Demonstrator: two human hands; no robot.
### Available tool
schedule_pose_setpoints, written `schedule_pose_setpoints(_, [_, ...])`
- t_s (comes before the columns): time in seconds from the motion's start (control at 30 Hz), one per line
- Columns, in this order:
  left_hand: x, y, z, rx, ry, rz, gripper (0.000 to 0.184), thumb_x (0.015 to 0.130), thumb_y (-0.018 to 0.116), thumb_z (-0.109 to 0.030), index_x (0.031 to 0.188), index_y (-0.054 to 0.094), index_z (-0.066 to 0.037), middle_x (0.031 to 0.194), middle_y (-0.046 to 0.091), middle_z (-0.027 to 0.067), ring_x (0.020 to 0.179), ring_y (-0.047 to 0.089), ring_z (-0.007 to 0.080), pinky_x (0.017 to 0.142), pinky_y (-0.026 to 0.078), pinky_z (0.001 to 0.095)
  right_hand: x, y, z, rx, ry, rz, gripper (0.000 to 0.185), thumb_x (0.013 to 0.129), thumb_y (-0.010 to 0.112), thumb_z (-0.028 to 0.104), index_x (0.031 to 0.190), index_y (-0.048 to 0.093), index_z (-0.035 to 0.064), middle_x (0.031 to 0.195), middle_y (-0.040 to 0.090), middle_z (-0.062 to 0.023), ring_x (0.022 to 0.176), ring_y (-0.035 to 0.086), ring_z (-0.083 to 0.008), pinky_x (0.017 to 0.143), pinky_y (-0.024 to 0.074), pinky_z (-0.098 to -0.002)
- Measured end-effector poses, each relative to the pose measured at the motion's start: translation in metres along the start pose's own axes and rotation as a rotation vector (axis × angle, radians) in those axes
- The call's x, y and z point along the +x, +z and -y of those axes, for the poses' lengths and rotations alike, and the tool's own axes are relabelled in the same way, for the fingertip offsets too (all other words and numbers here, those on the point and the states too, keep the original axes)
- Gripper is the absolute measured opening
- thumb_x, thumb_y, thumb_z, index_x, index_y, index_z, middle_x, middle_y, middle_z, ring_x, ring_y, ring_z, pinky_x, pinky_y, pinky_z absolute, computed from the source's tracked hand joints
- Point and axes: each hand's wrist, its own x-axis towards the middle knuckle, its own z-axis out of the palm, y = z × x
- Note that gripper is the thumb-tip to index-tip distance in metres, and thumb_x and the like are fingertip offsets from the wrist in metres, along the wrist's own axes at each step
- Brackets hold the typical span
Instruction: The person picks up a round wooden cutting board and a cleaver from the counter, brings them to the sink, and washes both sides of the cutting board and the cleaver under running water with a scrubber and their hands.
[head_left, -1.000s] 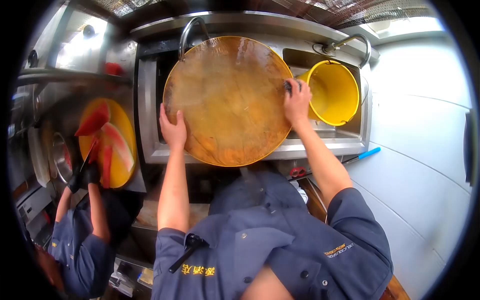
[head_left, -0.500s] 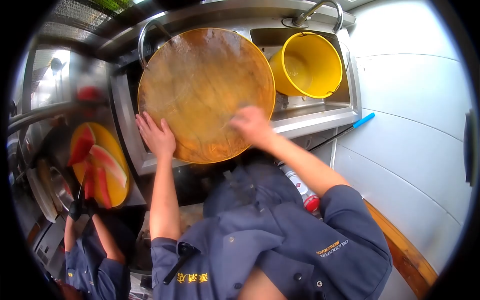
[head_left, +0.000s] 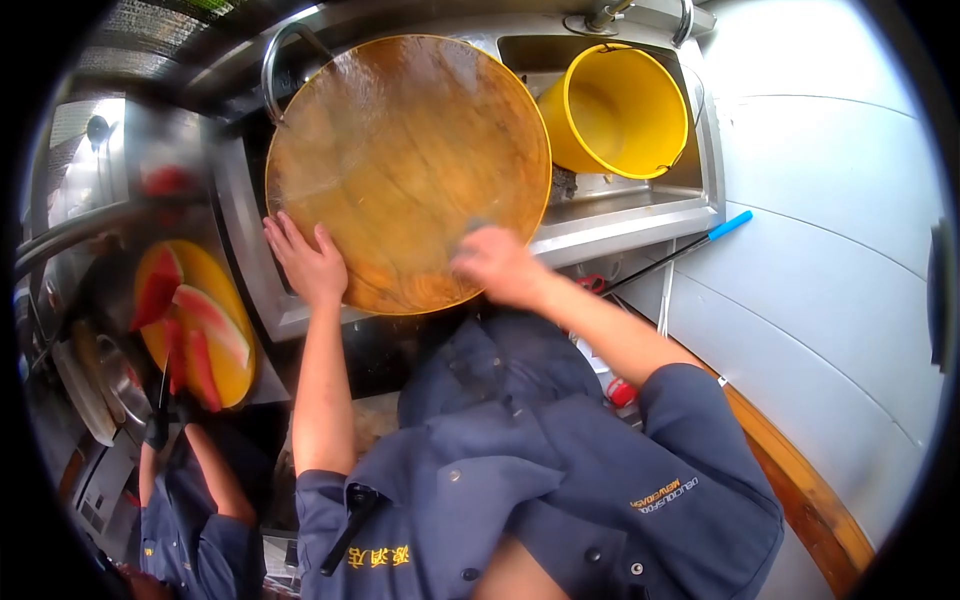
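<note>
A large round, wet chopping board (head_left: 400, 180) with a yellow rim lies over the left part of the sink. My left hand (head_left: 312, 268) rests on the board's near-left edge, fingers stretched out and apart. Near the front right of the board, my right hand (head_left: 500, 266) is closed, its fingers smeared by motion. A small grey scouring pad (head_left: 478, 226) shows at its fingertips, pressed to the wet wood; blur hides its exact form.
A yellow bucket (head_left: 625, 115) stands in the right sink basin (head_left: 640, 218). Curved metal taps (head_left: 270, 75) rise behind. A blue-handled tool (head_left: 730, 226) leans by the tiled wall. At left, a co-worker's gloved hands (head_left: 165, 425) hold a knife by watermelon slices (head_left: 212, 325) on a yellow board (head_left: 240, 380).
My right hand has shifted slightly left and down on the board with the scouring pad. My left hand keeps its place on the edge. The whole view has tilted a little.
</note>
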Motion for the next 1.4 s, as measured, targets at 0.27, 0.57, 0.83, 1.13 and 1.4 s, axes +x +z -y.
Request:
schedule_pose_setpoints(0.27, [0.004,0.001,0.005,0.025,0.024,-0.049,0.071,0.112,0.051,-0.041,0.168,0.032,-0.003,0.176,0.025,0.0234,0.162,0.024,0.0421,0.132,0.024,0.0495,-0.024,0.012,0.021,-0.062,0.204,-0.119,0.027,0.086,0.068,0.010,0.112,0.074,0.0116,0.123,0.065,-0.0129,0.118,0.060,-0.0357,0.102,0.0490,-0.0484])
schedule_pose_setpoints(0.57, [0.016,0.013,0.002,0.173,0.189,0.066,0.077,0.106,0.056,-0.039,0.168,0.031,-0.002,0.178,0.023,0.0215,0.166,0.019,0.0365,0.134,0.015,0.0520,-0.024,-0.056,-0.052,-0.288,0.222,-0.071,0.033,0.082,0.070,0.009,0.114,0.072,0.0141,0.121,0.065,-0.0131,0.114,0.061,-0.0363,0.096,0.0496,-0.0507])
schedule_pose_setpoints(0.83, [0.143,0.063,-0.105,0.294,0.060,0.167,0.082,0.110,0.041,-0.057,0.174,0.018,-0.010,0.182,0.010,0.0160,0.168,0.009,0.0314,0.135,0.009,0.0528,0.009,-0.155,-0.089,0.702,0.901,-0.561,0.029,0.110,0.063,0.026,0.134,0.063,0.0091,0.123,0.067,-0.0059,0.115,0.068,-0.0232,0.099,0.0572,-0.0406])
schedule_pose_setpoints(1.13, [-0.001,0.020,-0.154,-0.089,0.563,0.301,0.080,0.102,0.061,-0.051,0.168,0.038,-0.013,0.179,0.023,0.0154,0.167,0.018,0.0312,0.135,0.013,0.0545,0.091,-0.110,-0.105,0.300,0.658,-0.332,0.043,0.113,0.057,0.038,0.145,0.059,0.0090,0.149,0.057,-0.0135,0.128,0.064,-0.0289,0.108,0.0537,-0.0425])
schedule_pose_setpoints(1.4, [-0.061,-0.040,-0.024,0.116,-0.007,0.184,0.079,0.103,0.064,-0.049,0.170,0.036,-0.019,0.181,0.018,0.0137,0.166,0.016,0.0383,0.133,0.018,0.0555,0.175,-0.021,-0.097,-0.123,0.260,-0.272,0.043,0.089,0.073,0.005,0.131,0.072,0.0143,0.151,0.056,-0.0257,0.137,0.058,-0.0429,0.112,0.0508,-0.0471])
